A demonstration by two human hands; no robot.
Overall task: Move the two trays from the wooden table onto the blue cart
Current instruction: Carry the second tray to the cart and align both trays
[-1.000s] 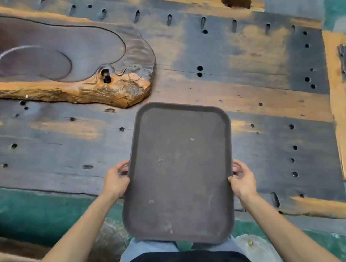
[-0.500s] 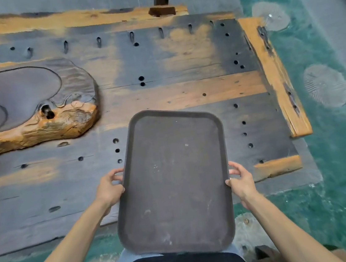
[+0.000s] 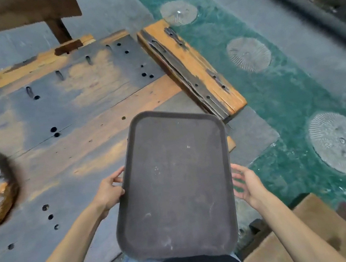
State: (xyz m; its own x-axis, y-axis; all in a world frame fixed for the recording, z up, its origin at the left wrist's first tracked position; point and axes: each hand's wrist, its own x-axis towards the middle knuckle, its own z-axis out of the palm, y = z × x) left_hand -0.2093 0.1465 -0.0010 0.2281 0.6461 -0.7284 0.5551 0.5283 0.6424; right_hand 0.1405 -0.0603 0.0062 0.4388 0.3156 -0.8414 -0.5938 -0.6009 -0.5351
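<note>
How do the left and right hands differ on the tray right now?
The left hand is closed on the tray at its left rim, thumb on top; the right hand is open, fingers spread beside the right rim, with no firm grip visible. The left looks to bear the load; the right looks loose. Both sit at mid-length of the tray.

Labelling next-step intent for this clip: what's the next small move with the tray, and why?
Probably close the right hand back onto the long edge of the dark rectangular plastic tray before carrying on. Its fingers are spread and look just off the rim, while the left hand alone grips the opposite edge. The tray is lifted near the corner of the worn wooden table; no blue cart is in view.
</note>
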